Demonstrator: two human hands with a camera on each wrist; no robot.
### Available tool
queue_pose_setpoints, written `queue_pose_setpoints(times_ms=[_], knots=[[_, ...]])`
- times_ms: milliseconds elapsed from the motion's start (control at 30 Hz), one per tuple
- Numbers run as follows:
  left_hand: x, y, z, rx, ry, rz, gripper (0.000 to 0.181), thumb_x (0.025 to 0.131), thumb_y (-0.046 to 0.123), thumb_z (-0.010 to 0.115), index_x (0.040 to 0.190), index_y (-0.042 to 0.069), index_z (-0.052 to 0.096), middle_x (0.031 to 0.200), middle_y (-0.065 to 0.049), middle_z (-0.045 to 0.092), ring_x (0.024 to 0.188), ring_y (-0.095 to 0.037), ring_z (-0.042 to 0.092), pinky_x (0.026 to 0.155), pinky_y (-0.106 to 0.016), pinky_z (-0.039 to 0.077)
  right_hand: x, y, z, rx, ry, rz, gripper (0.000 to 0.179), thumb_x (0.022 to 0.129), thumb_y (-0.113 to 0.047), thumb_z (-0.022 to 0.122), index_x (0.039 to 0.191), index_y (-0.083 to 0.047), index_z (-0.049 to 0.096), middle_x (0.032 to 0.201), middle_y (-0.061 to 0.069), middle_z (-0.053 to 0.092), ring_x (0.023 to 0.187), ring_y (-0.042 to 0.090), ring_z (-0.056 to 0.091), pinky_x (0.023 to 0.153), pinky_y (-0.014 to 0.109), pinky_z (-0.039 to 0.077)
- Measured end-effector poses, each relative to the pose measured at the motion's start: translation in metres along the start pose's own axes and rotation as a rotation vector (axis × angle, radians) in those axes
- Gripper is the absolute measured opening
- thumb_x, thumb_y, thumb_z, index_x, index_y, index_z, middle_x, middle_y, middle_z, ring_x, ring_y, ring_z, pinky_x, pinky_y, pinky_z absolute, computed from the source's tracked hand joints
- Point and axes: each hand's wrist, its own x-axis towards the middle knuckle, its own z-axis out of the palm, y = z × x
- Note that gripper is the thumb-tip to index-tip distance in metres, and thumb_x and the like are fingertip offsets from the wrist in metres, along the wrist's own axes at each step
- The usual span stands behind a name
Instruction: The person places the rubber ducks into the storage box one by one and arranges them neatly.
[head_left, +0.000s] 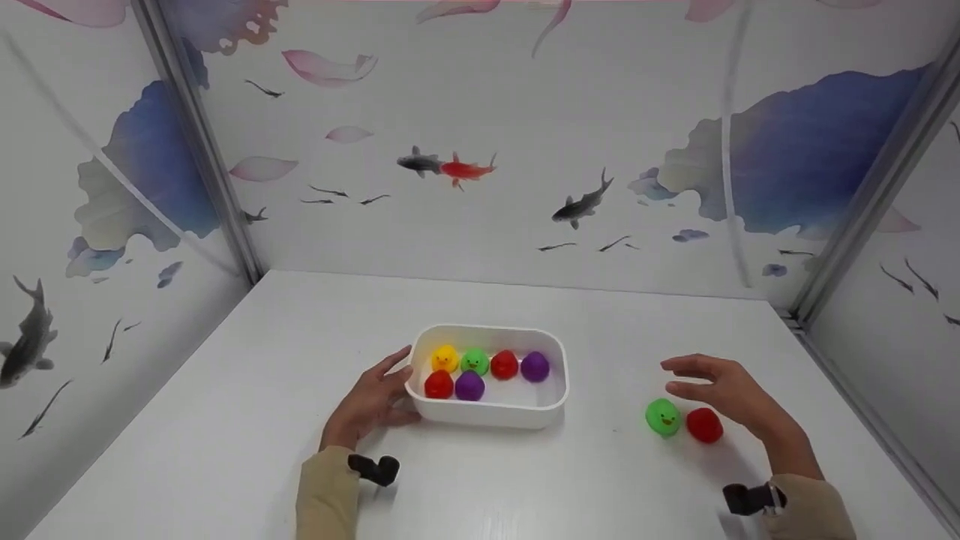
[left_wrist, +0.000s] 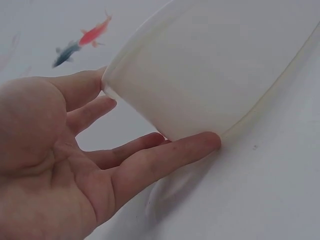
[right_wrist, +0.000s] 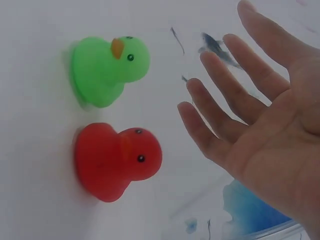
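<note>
At its left end, a white plastic tub point(head_left: 491, 416) is touched by my left hand point(head_left: 375, 401). In the left wrist view the hand's fairly straight fingers point(left_wrist: 165, 162) rest against the tub's outer wall and rim. Inside the tub stand several rubber ducks: a yellow one point(head_left: 445, 359), a green one point(head_left: 475, 362), two red and two purple. My right hand point(head_left: 724, 386) hovers with nothing in it, fingers spread and slightly bent. Under and beside it, a green rubber duck point(head_left: 664, 418) and a red rubber duck point(head_left: 705, 426) sit side by side on the table.
The white tabletop point(head_left: 300, 330) is enclosed by printed panels with fish and petals at the back point(head_left: 510, 97), left and right. Metal posts point(head_left: 202, 142) mark the corners. Each wrist wears a small black camera point(head_left: 375, 470).
</note>
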Motion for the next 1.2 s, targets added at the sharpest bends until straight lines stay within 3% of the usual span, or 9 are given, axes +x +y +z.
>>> queue_pose_setpoints(times_ms=[200, 567, 800, 1200], knots=[[-0.002, 0.001, -0.004, 0.005, 0.020, -0.009, 0.058, 0.101, 0.036, 0.058, 0.155, 0.034, 0.037, 0.159, -0.017, 0.041, 0.136, -0.040, 0.052, 0.090, -0.050, 0.059, 0.004, 0.013, 0.005, 0.004, -0.013, 0.024, 0.056, 0.094, -0.038, 0.069, 0.141, -0.011, 0.056, 0.147, 0.020, 0.052, 0.137, 0.045, 0.046, 0.107, 0.059, 0.048], [-0.004, 0.001, -0.005, 0.011, 0.027, 0.005, 0.059, 0.100, 0.038, 0.060, 0.155, 0.032, 0.037, 0.158, -0.017, 0.041, 0.135, -0.041, 0.053, 0.091, -0.050, 0.059, 0.006, 0.028, 0.010, -0.064, -0.051, 0.081, 0.056, 0.090, -0.042, 0.071, 0.137, -0.012, 0.060, 0.149, 0.026, 0.047, 0.137, 0.051, 0.040, 0.107, 0.068, 0.042], [-0.004, 0.000, -0.003, -0.001, 0.003, 0.018, 0.059, 0.102, 0.036, 0.057, 0.156, 0.031, 0.035, 0.158, -0.019, 0.041, 0.136, -0.042, 0.052, 0.091, -0.053, 0.059, 0.005, 0.037, 0.012, -0.077, -0.084, 0.081, 0.053, 0.089, -0.039, 0.074, 0.132, -0.011, 0.064, 0.144, 0.027, 0.052, 0.135, 0.051, 0.044, 0.106, 0.065, 0.044], [-0.002, -0.001, 0.002, 0.006, -0.005, 0.010, 0.060, 0.101, 0.038, 0.058, 0.156, 0.032, 0.035, 0.159, -0.018, 0.039, 0.138, -0.043, 0.049, 0.090, -0.052, 0.059, 0.002, 0.040, 0.015, -0.056, -0.066, 0.093, 0.042, 0.085, -0.036, 0.079, 0.120, -0.014, 0.072, 0.139, 0.025, 0.057, 0.134, 0.049, 0.046, 0.106, 0.057, 0.048]])
